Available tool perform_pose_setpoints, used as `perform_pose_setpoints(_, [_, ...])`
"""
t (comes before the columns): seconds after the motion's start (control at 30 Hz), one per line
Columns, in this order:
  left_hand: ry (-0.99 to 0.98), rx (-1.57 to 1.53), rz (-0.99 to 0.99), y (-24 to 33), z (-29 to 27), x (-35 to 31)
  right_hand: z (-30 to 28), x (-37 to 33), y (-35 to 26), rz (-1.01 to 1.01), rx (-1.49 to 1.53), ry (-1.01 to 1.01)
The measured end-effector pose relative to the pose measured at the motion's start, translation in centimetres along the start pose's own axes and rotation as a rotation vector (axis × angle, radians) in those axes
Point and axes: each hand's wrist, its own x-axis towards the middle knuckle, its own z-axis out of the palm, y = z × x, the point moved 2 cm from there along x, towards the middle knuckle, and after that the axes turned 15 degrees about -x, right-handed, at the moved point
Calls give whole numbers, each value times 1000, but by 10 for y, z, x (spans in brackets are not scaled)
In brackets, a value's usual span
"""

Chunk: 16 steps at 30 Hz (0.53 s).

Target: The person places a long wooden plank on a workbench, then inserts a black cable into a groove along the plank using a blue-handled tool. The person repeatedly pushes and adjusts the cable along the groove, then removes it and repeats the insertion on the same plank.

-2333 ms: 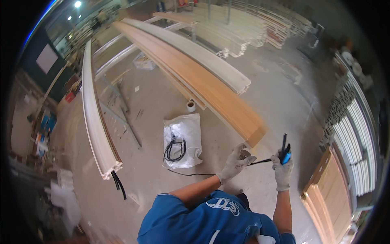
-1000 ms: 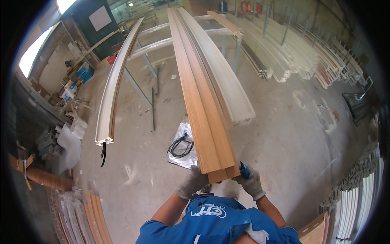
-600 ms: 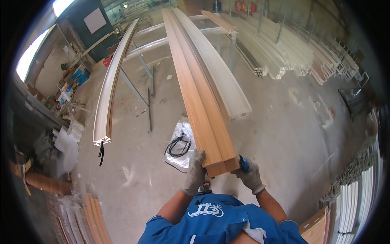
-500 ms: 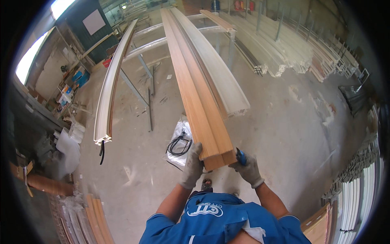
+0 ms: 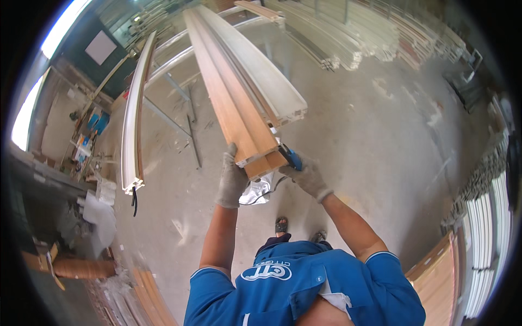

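A long wood-grain profile [image 5: 239, 122] with a stepped face runs away from me, its cut near end between my hands. My left hand [image 5: 231, 179], in a grey work glove, is closed on the left edge of that end. Also gloved, my right hand [image 5: 310, 180] is closed round a small blue hand tool [image 5: 292, 158], held against the right edge near the cut end. The tool's exact kind is hard to make out. Just right of the wooden piece lies a white profile [image 5: 266, 70].
Another white profile [image 5: 132, 125] rests at the left, black strips hanging from its end. Metal rack bars [image 5: 179, 57] support the far ends. A silvery sheet [image 5: 257, 193] lies below the wood. Stacked profiles [image 5: 348, 41] line the back right; bundles [image 5: 481, 239] stand at right.
The view has shifted, and the wooden end now appears farther up and left. My arms are stretched out more. The blue tool has moved up along the right edge.
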Motion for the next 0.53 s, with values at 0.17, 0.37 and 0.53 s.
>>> perform_pose_setpoints(0.17, [45, 63, -3, -7, 17, -20, 3, -17, 14, -30, 12, 87])
perform_pose_setpoints(0.37, [190, 281, 102, -24, 30, -51, 10, -37, 9, -15, 139, 93])
perform_pose_setpoints(0.53, [197, 370, 63, -6, 14, -40, 13, -33, 4, -164, 53, 200])
